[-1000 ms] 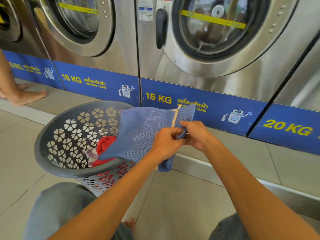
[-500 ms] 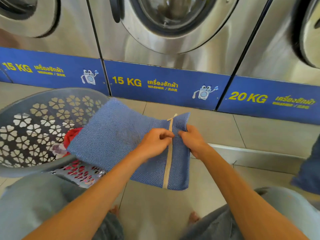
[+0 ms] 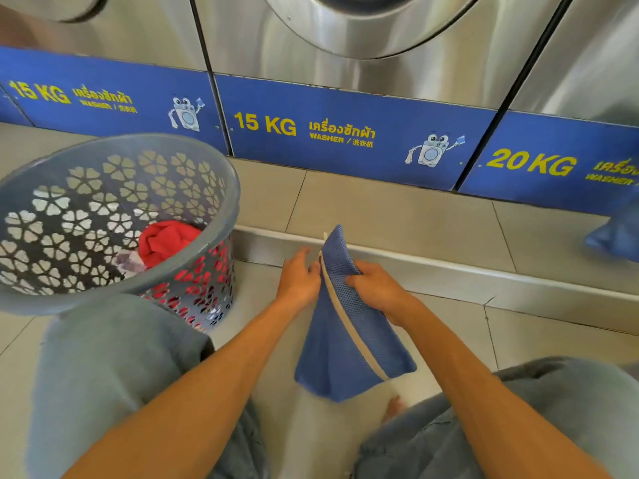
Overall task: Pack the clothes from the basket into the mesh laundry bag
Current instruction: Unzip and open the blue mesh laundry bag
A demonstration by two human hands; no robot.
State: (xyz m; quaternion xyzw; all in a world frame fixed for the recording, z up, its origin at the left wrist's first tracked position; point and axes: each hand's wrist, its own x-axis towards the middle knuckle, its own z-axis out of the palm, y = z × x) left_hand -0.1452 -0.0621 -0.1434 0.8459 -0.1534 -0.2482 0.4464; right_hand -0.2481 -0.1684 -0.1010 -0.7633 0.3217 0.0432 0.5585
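A blue mesh laundry bag point(image 3: 340, 354) with a cream zipper hangs in front of me, between my knees. My right hand point(image 3: 377, 288) grips its upper edge on the right of the zipper. My left hand point(image 3: 299, 280) pinches the bag at the top of the zipper, on the left side. A grey plastic basket point(image 3: 193, 157) with flower-shaped holes stands on the floor to the left. Inside it lies a red garment point(image 3: 166, 240) on top of other clothes, partly hidden by the basket wall.
Steel washing machines point(image 3: 363, 46) with blue 15 KG and 20 KG panels stand close ahead on a raised tiled step point(image 3: 397, 216). A blue cloth object point(image 3: 615, 233) sits at the right edge. My knees in grey shorts fill the lower corners.
The bag has swung off the basket rim and now hangs down narrow between my hands. My view has dropped lower and both hands sit lower, closer to the floor.
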